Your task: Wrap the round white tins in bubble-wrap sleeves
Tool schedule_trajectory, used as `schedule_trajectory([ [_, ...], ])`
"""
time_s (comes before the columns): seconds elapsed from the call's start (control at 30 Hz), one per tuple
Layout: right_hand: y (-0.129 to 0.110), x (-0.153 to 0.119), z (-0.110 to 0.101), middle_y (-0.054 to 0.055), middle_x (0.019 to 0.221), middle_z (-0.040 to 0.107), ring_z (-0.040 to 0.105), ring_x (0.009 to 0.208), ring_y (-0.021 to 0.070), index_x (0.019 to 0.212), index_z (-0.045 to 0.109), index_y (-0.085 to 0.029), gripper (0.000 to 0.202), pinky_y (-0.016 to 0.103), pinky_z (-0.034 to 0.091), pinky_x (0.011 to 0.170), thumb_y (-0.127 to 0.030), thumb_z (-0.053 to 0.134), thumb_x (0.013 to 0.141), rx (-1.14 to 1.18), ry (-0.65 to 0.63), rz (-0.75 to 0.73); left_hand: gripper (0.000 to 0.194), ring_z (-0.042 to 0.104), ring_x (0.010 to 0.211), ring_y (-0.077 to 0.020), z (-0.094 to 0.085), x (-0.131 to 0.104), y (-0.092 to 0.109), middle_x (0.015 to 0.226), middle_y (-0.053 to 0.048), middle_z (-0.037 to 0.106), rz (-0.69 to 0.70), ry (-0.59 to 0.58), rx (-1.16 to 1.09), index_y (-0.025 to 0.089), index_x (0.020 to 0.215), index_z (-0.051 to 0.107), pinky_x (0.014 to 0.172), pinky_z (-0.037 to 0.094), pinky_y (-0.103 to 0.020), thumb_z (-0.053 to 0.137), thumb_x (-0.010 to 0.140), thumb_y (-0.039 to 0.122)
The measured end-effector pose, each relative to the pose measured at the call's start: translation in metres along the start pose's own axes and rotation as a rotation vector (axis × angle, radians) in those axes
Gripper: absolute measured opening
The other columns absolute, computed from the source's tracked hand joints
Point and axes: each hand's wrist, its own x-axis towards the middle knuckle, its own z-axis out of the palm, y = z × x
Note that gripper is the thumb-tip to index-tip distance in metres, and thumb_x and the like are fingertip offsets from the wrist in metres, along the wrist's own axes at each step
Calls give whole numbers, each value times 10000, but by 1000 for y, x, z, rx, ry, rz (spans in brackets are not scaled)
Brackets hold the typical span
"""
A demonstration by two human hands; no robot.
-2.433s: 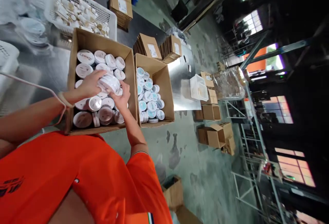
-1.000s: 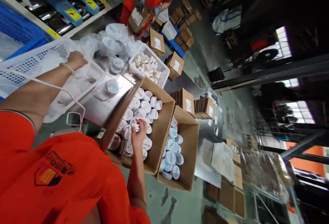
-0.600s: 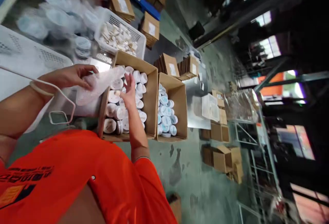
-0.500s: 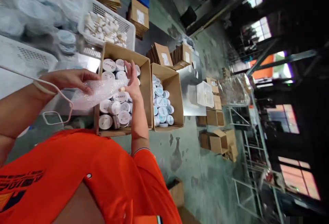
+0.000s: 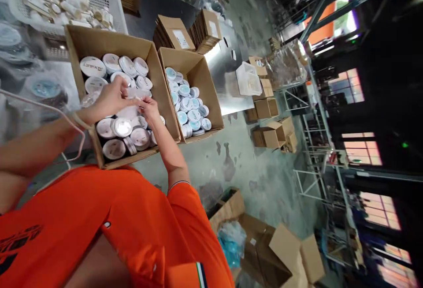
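Both of my hands are over an open cardboard box (image 5: 109, 43) filled with round white lidded containers (image 5: 93, 66), some with dark lettering on top. Pinched between the fingers is a crumpled translucent plastic bag (image 5: 128, 112), partly covered by the hands. My left hand (image 5: 114, 96) grips it from the left, with fingers closed. From the right, my right hand (image 5: 149, 108) pinches the plastic, its fingertips close to the left ones. What the bag holds, if anything, I cannot make out.
A second cardboard box (image 5: 213, 102) of white and pale blue round containers adjoins on the right. Beyond stand a white basket (image 5: 115, 3) of small bottles and stacks of folded cartons (image 5: 176, 32). A pale cable (image 5: 53, 109) crosses at left. Open cartons (image 5: 264, 244) lie on the floor.
The view has swung rightward, so the boxes sit further left. My right hand, spread open before, now pinches the plastic. My hands have come together over the box with the bag.
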Motion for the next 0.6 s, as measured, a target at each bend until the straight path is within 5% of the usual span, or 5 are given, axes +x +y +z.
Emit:
schedule_trajectory([
  [0.13,1,5,0,-62,583,564,588,609,44,686,567,-156,475,168,420,629,-528,670,964,30,-28,-7,499,623,806,-143,21,-6,-9,922,-12,672,-66,-38,-138,172,1067,497,831,570,-361,823,868,493],
  [0.23,-6,17,-15,-62,646,614,622,660,71,769,568,-173,322,173,481,660,-392,743,929,-91,70,-83,371,589,764,-107,16,3,-17,904,0,645,-127,5,-205,152,1092,499,787,592,-326,679,951,445],
  [0.43,-28,24,-56,166,1093,733,716,1139,259,1191,632,-27,256,417,573,1020,-126,685,961,-1015,228,-184,240,615,996,-152,-19,5,-11,1049,-48,697,21,21,62,96,1038,725,1094,510,-369,544,898,170],
  [0.5,-24,10,-58,246,1168,727,693,1225,328,1125,670,-29,172,490,531,1100,-74,655,959,-1147,158,-178,339,631,1090,-195,-27,2,-4,1097,-70,720,54,-11,278,79,1068,773,1142,483,-384,496,883,142],
  [0.6,1,-22,-45,161,1102,767,718,1191,300,992,694,-93,168,443,537,1112,-17,749,853,-1286,-94,-164,395,653,1164,-266,-32,-2,7,1126,-82,724,39,-17,458,66,1105,785,1145,485,-436,511,859,212],
])
